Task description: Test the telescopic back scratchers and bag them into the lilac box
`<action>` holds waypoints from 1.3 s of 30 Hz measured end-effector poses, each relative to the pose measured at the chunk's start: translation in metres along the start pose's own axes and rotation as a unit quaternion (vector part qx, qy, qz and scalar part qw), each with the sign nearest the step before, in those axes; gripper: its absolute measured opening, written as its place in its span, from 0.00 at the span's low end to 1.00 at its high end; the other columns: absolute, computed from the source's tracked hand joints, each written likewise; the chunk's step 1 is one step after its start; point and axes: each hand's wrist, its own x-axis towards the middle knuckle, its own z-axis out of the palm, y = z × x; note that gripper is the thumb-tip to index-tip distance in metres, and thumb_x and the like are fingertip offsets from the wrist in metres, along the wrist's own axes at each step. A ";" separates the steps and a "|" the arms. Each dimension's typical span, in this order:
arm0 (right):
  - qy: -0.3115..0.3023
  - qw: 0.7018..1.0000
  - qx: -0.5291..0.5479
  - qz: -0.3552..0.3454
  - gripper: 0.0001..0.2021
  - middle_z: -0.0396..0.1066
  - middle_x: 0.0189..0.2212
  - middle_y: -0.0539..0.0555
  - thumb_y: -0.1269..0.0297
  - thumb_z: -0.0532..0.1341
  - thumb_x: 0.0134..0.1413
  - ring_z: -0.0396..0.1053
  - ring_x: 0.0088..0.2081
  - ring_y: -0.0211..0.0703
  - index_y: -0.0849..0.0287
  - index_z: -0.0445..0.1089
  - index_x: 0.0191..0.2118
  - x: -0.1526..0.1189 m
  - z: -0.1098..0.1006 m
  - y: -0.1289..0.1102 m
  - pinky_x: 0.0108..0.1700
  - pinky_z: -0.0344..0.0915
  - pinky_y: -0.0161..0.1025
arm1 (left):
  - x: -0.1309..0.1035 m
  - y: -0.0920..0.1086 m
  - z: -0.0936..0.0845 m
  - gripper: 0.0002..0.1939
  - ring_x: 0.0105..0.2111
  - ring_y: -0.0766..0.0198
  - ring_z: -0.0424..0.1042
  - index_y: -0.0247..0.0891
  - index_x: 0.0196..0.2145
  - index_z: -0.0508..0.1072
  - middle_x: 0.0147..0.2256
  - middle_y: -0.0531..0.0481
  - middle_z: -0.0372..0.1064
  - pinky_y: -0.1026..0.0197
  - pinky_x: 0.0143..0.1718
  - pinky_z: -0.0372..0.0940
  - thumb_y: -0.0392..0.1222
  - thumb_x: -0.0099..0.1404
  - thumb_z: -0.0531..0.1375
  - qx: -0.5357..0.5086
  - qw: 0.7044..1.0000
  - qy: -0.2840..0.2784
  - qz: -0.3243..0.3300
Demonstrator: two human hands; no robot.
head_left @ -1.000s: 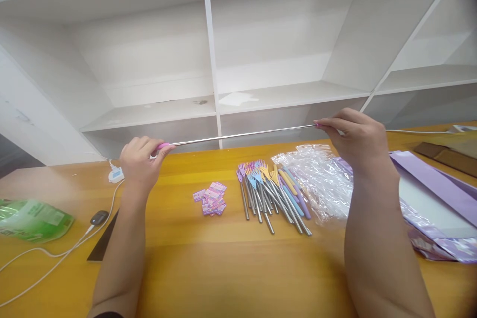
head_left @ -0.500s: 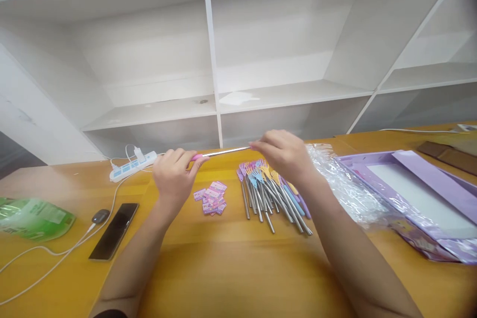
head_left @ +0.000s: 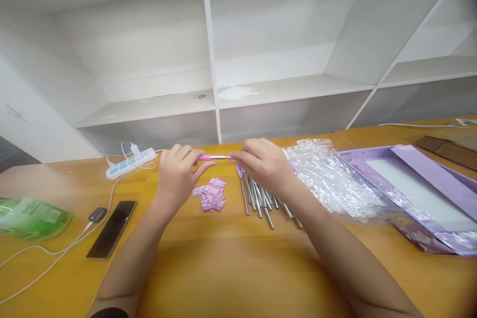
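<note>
Between my two hands a thin metal rod with a pink handle is held level above the table. My left hand grips its pink end between thumb and fingers. At the rod's other end, my right hand pinches the tip. Below and between them lies a small pile of pink and purple cards. Several metal rods with coloured fork-like heads lie under my right hand and forearm, which hide many of them.
Clear plastic bags and an open purple box are at the right. On the left are a power strip, a phone, cables and a green pouch. White shelves stand behind.
My right hand has moved left, toward my left hand, and less of the rod shows between them. My right hand and forearm now cover more of the rods on the table.
</note>
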 end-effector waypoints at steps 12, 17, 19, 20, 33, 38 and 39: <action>-0.006 1.000 -0.007 0.023 0.06 0.71 0.30 0.51 0.66 0.63 0.71 0.64 0.34 0.40 0.57 0.75 0.40 0.009 -0.014 -0.008 0.44 0.61 0.39 | -0.004 0.012 -0.004 0.07 0.31 0.63 0.70 0.44 0.51 0.76 0.34 0.51 0.78 0.56 0.33 0.56 0.40 0.77 0.61 0.028 0.994 -0.002 0.104; 0.018 1.000 -0.010 -0.018 0.05 0.70 0.29 0.49 0.70 0.63 0.70 0.64 0.33 0.39 0.56 0.75 0.39 0.009 -0.014 -0.006 0.47 0.63 0.40 | -0.003 0.010 -0.009 0.03 0.28 0.64 0.67 0.42 0.46 0.75 0.30 0.53 0.75 0.56 0.31 0.53 0.41 0.77 0.62 0.032 0.992 0.010 0.120; 0.024 0.999 -0.010 -0.028 0.06 0.70 0.29 0.49 0.71 0.62 0.70 0.64 0.33 0.38 0.55 0.75 0.40 0.009 -0.014 -0.005 0.49 0.64 0.40 | -0.002 0.010 -0.011 0.03 0.29 0.64 0.68 0.43 0.46 0.75 0.30 0.53 0.75 0.56 0.31 0.53 0.41 0.77 0.62 0.034 0.992 0.011 0.118; 0.025 0.999 -0.011 -0.030 0.06 0.70 0.29 0.48 0.72 0.62 0.70 0.64 0.33 0.38 0.55 0.75 0.40 0.009 -0.014 -0.004 0.50 0.64 0.41 | -0.001 0.009 -0.012 0.03 0.29 0.63 0.68 0.43 0.45 0.76 0.30 0.53 0.75 0.56 0.32 0.53 0.42 0.77 0.62 0.034 0.993 0.010 0.114; 0.051 0.996 -0.065 0.042 0.06 0.72 0.29 0.47 0.67 0.66 0.68 0.67 0.33 0.38 0.51 0.73 0.36 0.003 -0.041 0.041 0.49 0.64 0.42 | 0.009 -0.045 -0.031 0.03 0.33 0.58 0.72 0.46 0.42 0.79 0.33 0.50 0.79 0.54 0.35 0.56 0.42 0.75 0.63 0.055 0.995 0.062 0.061; 0.063 0.995 -0.067 0.040 0.05 0.73 0.29 0.47 0.66 0.68 0.67 0.68 0.35 0.39 0.50 0.73 0.37 -0.001 -0.047 0.054 0.51 0.64 0.42 | 0.010 -0.051 -0.030 0.03 0.34 0.58 0.72 0.47 0.42 0.80 0.33 0.50 0.80 0.54 0.38 0.57 0.42 0.75 0.64 0.049 0.995 0.067 0.063; 0.066 0.995 -0.067 0.037 0.05 0.73 0.29 0.47 0.66 0.68 0.67 0.68 0.35 0.39 0.50 0.73 0.37 -0.001 -0.046 0.055 0.51 0.64 0.43 | 0.010 -0.050 -0.029 0.03 0.34 0.58 0.72 0.47 0.42 0.79 0.33 0.51 0.80 0.54 0.38 0.57 0.42 0.75 0.64 0.049 0.994 0.070 0.068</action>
